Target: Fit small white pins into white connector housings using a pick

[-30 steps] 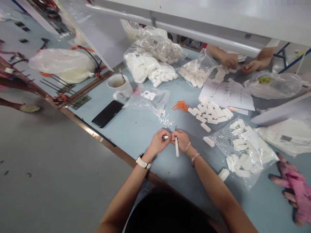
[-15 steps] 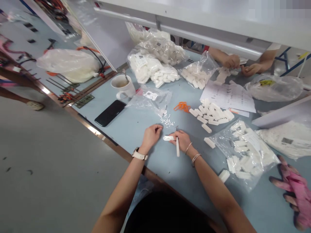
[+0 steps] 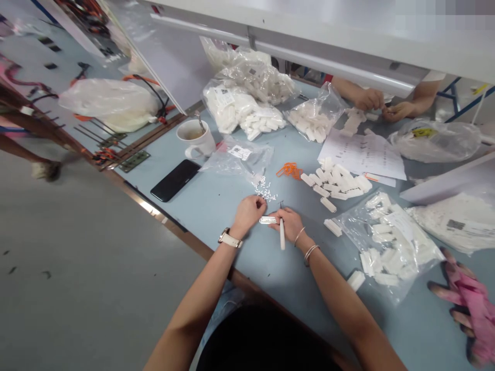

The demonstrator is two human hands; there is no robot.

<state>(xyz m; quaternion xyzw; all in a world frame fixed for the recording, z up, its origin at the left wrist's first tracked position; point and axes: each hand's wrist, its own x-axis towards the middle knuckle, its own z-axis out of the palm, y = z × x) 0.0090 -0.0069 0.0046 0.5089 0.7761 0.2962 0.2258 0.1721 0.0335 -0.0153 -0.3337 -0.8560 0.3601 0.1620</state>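
My right hand [image 3: 289, 221] is closed around a small white slotted plastic piece [image 3: 267, 220], which sticks out toward the left. The same hand also holds a slim tool with a white handle [image 3: 282, 237] pointing toward me and a thin dark tip on the far side. My left hand [image 3: 249, 214], a watch on its wrist, is pinched closed just left of the slotted piece; whatever its fingertips hold is too small to make out. Right beyond it, tiny white pieces [image 3: 266, 191] lie scattered at the mouth of a clear bag [image 3: 242, 154].
Orange clips [image 3: 290, 170] and a pile of white plastic blocks [image 3: 336, 179] lie ahead and right, near an open bag of blocks [image 3: 394, 237]. A phone [image 3: 176, 180] and cup [image 3: 196, 138] stand left. Another person's hands [image 3: 386, 105] work across the table. Pink gloves [image 3: 469, 309] lie right.
My left hand has moved right, from the bare table toward the slotted piece and the tiny white pieces. My right hand has stayed nearly still with its piece and tool.
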